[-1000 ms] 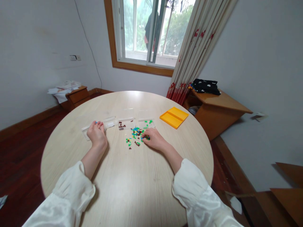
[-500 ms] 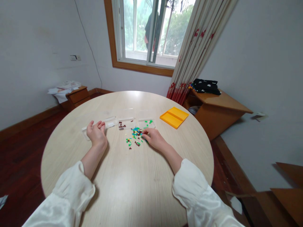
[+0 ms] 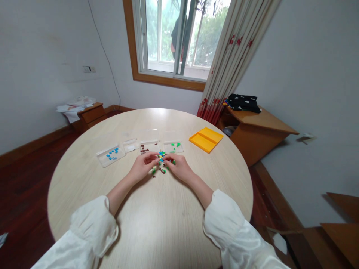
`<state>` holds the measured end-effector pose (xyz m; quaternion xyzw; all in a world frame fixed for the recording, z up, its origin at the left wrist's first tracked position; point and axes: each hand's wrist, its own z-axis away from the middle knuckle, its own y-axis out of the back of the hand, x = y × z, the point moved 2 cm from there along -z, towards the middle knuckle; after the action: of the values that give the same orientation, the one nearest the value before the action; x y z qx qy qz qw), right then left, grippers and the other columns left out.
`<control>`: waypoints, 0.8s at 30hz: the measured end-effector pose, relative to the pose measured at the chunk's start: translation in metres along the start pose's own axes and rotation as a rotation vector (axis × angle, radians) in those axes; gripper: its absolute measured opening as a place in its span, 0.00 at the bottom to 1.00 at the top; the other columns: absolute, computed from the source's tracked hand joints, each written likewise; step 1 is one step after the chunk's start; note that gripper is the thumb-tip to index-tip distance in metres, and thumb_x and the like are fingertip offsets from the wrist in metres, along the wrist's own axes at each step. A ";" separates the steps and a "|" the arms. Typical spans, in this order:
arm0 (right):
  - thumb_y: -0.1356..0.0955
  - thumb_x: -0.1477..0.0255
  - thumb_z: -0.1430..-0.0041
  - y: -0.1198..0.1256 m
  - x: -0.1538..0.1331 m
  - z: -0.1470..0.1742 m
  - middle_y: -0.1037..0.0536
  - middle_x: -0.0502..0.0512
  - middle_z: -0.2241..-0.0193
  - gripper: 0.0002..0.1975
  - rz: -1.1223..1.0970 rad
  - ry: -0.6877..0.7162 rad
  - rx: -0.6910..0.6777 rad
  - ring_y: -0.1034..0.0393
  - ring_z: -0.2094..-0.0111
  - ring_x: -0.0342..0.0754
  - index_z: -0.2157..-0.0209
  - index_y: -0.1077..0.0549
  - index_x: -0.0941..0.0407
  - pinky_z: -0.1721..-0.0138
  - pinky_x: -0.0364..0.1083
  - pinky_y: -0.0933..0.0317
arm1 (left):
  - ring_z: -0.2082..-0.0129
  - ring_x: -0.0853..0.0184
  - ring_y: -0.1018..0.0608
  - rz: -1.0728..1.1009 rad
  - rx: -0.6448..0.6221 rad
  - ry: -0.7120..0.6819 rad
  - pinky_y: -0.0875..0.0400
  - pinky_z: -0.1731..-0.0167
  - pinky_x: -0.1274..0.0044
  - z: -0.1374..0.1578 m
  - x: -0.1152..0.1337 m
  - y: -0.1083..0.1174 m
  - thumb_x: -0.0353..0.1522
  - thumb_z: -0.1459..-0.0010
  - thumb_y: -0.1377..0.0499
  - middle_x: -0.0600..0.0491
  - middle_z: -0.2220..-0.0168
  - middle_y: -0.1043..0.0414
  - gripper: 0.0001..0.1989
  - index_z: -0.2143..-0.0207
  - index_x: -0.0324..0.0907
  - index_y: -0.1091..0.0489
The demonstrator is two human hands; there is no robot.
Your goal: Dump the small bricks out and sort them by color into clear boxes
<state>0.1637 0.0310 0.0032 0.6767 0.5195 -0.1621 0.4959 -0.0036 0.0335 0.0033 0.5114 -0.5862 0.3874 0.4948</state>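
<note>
A loose pile of small building bricks (image 3: 162, 157) in blue, green, brown and pale yellow lies on the table. My left hand (image 3: 144, 166) is at the pile's left side, its fingers curled and the thumb close to the index fingertip. From the right, my right hand (image 3: 179, 166) reaches into the same pile with thumb and index finger pinched together. Whatever either hand pinches is too small to make out. Just beyond stand a clear box with blue bricks (image 3: 110, 155), a smaller clear box (image 3: 130, 145), a box with brown bricks (image 3: 150, 146) and a box with green bricks (image 3: 173, 147).
A yellow two-part tray (image 3: 206, 139) rests on the right of the round wooden table (image 3: 157, 220). Behind the table are a window (image 3: 179, 41) and a curtain (image 3: 232, 48). A wooden cabinet (image 3: 260, 130) with folded black cloth (image 3: 244, 102) stands at the right.
My left hand has moved right, from over the leftmost box to the brick pile, uncovering the blue bricks in that box. My right hand has shifted slightly left at the pile.
</note>
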 end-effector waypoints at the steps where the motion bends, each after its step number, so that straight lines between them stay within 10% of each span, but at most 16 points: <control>1: 0.34 0.78 0.45 0.000 0.000 0.000 0.21 0.51 0.70 0.05 -0.012 -0.001 0.004 0.29 0.69 0.42 0.68 0.25 0.57 0.63 0.42 0.37 | 0.69 0.65 0.22 0.006 -0.038 -0.001 0.26 0.64 0.72 0.001 0.000 -0.003 0.37 0.59 0.33 0.50 0.70 0.23 0.16 0.66 0.38 0.26; 11: 0.34 0.76 0.45 -0.002 -0.007 0.003 0.23 0.49 0.71 0.03 -0.043 0.008 -0.030 0.30 0.69 0.42 0.68 0.27 0.56 0.64 0.41 0.38 | 0.74 0.64 0.22 0.028 -0.109 0.016 0.26 0.69 0.72 0.003 0.002 -0.007 0.38 0.59 0.33 0.50 0.73 0.24 0.14 0.71 0.38 0.26; 24: 0.35 0.82 0.50 0.013 0.012 -0.001 0.25 0.55 0.65 0.09 0.457 -0.104 -0.086 0.33 0.61 0.48 0.68 0.27 0.57 0.57 0.48 0.44 | 0.82 0.73 0.25 0.398 0.759 0.079 0.31 0.78 0.82 -0.010 0.006 0.043 0.27 0.59 0.44 0.58 0.81 0.28 0.09 0.71 0.40 0.39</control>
<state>0.1798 0.0390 0.0012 0.7456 0.3327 -0.0578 0.5744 -0.0445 0.0496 0.0131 0.5190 -0.4699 0.6827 0.2094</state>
